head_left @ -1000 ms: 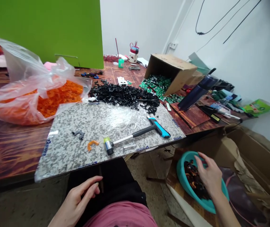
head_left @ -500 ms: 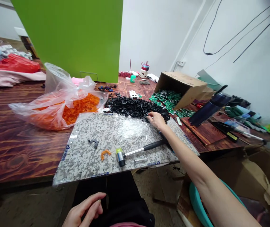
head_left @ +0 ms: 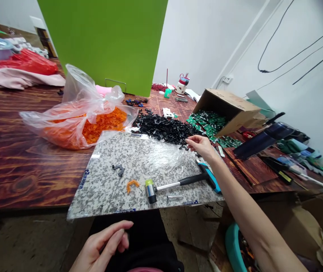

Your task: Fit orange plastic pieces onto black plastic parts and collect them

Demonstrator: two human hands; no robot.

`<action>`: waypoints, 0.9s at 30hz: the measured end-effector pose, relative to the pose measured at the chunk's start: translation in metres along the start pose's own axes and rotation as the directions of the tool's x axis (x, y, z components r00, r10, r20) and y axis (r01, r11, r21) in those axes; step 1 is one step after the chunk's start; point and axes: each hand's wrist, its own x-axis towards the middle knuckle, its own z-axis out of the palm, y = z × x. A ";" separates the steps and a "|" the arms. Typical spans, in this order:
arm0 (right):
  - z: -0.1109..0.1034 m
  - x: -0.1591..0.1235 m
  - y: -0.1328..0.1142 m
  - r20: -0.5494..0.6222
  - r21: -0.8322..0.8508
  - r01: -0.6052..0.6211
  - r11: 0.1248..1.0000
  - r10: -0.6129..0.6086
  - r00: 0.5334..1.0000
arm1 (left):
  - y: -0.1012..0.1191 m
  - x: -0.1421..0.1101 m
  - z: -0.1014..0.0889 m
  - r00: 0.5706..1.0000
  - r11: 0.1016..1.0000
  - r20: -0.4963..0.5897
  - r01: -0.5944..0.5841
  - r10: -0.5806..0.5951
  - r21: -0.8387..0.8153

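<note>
At the near right edge of a heap of small black plastic parts (head_left: 164, 126), my right hand (head_left: 202, 146) has thumb and forefinger closed; what lies between the tips is too small to make out. My left hand (head_left: 104, 245) is loosely curled above my lap, and no object shows in it. A speckled grey board (head_left: 101, 155) under clear wrap carries a dark grey bracket-like part (head_left: 118, 170), a curved orange part (head_left: 132, 185), a two-faced hammer (head_left: 167, 186) and a short metal rod (head_left: 175, 196). A blue-and-black handled tool (head_left: 210, 175) lies partly under the hammer's handle.
A clear bag of orange parts (head_left: 104, 124) stands left of the heap. Green circuit boards (head_left: 209, 122) spill from a tipped carton (head_left: 232, 109) at right. A dark bottle (head_left: 263, 139) leans beyond. A green panel (head_left: 101, 41) rises behind; a teal tub (head_left: 233, 245) sits below the table.
The view has turned left, so everything stands further right. My right hand stays by the black heap, and the blue-and-black tool shows more now. My left hand stays over my lap.
</note>
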 end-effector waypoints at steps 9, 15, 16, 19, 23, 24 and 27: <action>0.079 -0.148 -0.083 0.439 0.541 -0.060 0.839 -0.220 0.871 | 0.051 0.024 0.028 0.981 0.967 -0.142 -0.156 0.129 -0.200; 0.107 -0.174 -0.087 0.538 0.607 -0.188 0.772 -0.225 0.812 | 0.033 0.018 0.034 0.937 0.911 -0.350 -0.146 0.001 -0.387; 0.109 -0.173 -0.086 0.545 0.593 -0.175 0.786 -0.232 0.805 | 0.031 0.017 0.033 0.936 0.904 -0.351 -0.132 -0.022 -0.408; 0.104 -0.163 -0.080 0.483 0.476 0.053 0.878 -0.311 0.818 | 0.028 0.014 0.029 0.926 0.887 -0.366 -0.088 -0.095 -0.453; 0.085 -0.119 -0.057 0.242 -0.120 0.545 0.830 -0.508 0.827 | 0.027 0.012 0.023 0.889 0.875 -0.420 -0.050 -0.181 -0.482; 0.080 -0.105 -0.049 0.215 -0.227 0.567 0.792 -0.527 0.822 | 0.027 0.012 0.021 0.884 0.873 -0.427 -0.045 -0.192 -0.485; 0.071 -0.073 -0.028 0.228 -0.371 0.583 0.723 -0.537 0.812 | 0.026 0.011 0.020 0.880 0.868 -0.429 -0.040 -0.204 -0.494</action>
